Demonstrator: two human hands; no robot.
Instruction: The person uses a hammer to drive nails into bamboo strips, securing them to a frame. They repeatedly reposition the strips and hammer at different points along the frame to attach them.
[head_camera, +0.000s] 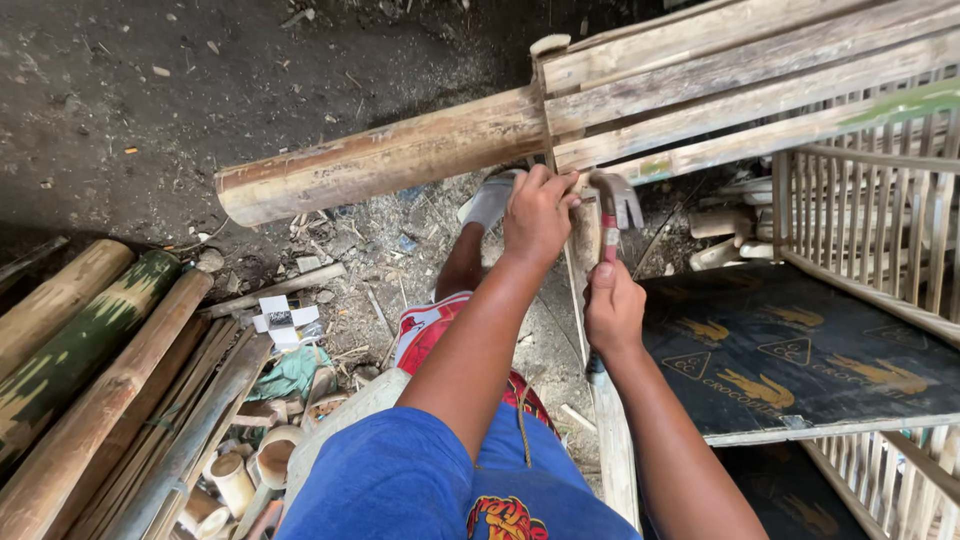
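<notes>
My right hand grips the handle of a claw hammer, whose metal head is raised just under the bamboo frame. My left hand is closed with its fingertips pinched against the underside of the frame's slats, right beside the hammer head; whatever is between the fingers is too small to see. A thick bamboo pole runs out to the left from the frame's corner. A thin bamboo strip stands upright below my hands.
Several bamboo poles lie stacked at the lower left with short cut sections. A dark printed board lies at right beneath a slatted bamboo panel. Bare dirt with chips and scraps covers the ground. My foot in a sandal is under the pole.
</notes>
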